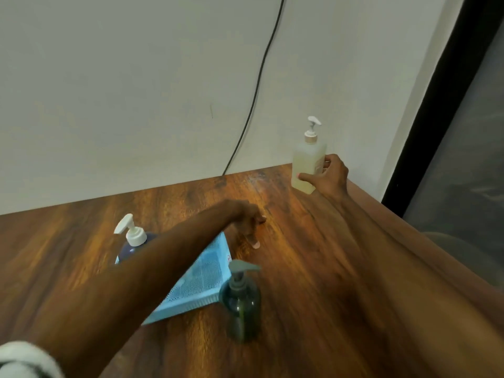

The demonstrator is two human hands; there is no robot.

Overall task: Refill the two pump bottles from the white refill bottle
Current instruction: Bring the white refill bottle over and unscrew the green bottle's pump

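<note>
A frosted square pump bottle [307,162] with pale yellow liquid stands at the table's far right corner; my right hand [328,175] grips its lower side. A dark green pump bottle [240,304] stands upright near the table's middle. A dark blue bottle with a white pump [130,242] stands at the left, partly hidden behind my left forearm. My left hand [249,221] hangs over the wood beyond the blue mat, fingers loosely curled down, holding nothing. No white refill bottle is in view.
A light blue mesh mat [199,282] lies on the wooden table [313,255] under my left arm. A black cable [256,85] runs down the white wall behind the table. A dark window frame [447,105] stands at the right.
</note>
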